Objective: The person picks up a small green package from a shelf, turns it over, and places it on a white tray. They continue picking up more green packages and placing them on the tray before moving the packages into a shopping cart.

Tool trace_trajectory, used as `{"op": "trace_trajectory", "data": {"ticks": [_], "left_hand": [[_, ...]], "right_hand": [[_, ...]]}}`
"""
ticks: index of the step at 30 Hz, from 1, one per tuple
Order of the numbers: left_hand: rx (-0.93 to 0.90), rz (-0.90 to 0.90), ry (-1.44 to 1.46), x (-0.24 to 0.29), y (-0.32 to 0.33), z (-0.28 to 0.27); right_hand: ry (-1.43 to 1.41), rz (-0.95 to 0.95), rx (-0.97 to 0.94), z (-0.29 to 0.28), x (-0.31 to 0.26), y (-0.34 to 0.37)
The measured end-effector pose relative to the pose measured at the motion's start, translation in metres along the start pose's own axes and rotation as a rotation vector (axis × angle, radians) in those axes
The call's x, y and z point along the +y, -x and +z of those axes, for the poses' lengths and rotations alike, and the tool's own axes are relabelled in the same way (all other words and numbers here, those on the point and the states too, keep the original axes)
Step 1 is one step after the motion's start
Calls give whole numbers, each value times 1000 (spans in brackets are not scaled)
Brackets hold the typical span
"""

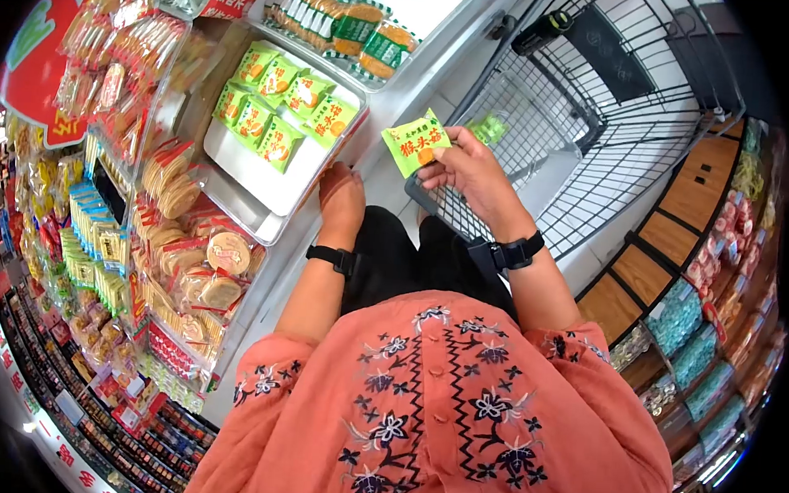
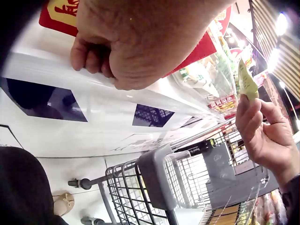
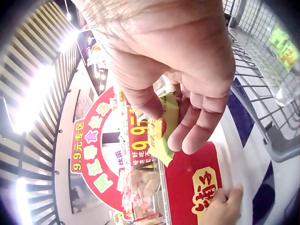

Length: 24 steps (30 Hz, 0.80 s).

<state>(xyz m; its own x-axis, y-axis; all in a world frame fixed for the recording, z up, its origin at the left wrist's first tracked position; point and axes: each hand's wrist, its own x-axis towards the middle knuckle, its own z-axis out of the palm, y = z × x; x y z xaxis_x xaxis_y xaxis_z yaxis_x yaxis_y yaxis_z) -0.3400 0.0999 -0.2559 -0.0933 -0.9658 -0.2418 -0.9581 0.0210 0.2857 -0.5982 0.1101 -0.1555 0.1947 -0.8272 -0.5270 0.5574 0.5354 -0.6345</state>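
Observation:
Pinched between the thumb and fingers of the right hand (image 1: 477, 175) is a small green packet (image 1: 415, 142) with red characters and an orange picture. The right wrist view shows the same packet (image 3: 163, 129) under the right hand (image 3: 173, 70). At the display's near edge is the left hand (image 1: 342, 199); in the left wrist view this hand (image 2: 136, 42) has its fingers curled on the white edge (image 2: 154, 96). Several matching green packets (image 1: 279, 144) lie in a white tray (image 1: 247, 174) beside it.
A wire shopping cart (image 1: 585, 194) stands to the right, with green packaging (image 1: 488, 128) inside. Packed biscuits (image 1: 357, 30) lie beyond the tray, and bagged snacks (image 1: 179, 186) fill the left side. Wooden shelving (image 1: 657, 260) with goods is at the far right.

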Motion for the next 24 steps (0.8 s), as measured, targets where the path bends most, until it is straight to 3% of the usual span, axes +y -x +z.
{"op": "trace_trajectory", "data": {"ticks": [2,5,8,14,15,18,21,24], "left_hand": [[69,13,14,-3,1,7],[-16,-59,-3,1,-1,2],[39,31,-20,-1,2,2],[-125,-83,110,-4,-2,-4],[-64,-27,143,0,7,-11],[-406,20,396,15,17,-62],[-348,-157,919,50,37,-150],[-122,-141,1147,44,41,-184]], "right_hand": [[12,4,3,4,-5,1],[16,-6,12,8,-7,2],[4,-28,10,11,-8,6],[8,-20,-13,22,-9,10],[16,-24,-16,21,-7,10],[70,-25,-44,25,-10,8],[142,-43,-86,47,-17,8],[220,-75,-142,76,-27,8]]}}
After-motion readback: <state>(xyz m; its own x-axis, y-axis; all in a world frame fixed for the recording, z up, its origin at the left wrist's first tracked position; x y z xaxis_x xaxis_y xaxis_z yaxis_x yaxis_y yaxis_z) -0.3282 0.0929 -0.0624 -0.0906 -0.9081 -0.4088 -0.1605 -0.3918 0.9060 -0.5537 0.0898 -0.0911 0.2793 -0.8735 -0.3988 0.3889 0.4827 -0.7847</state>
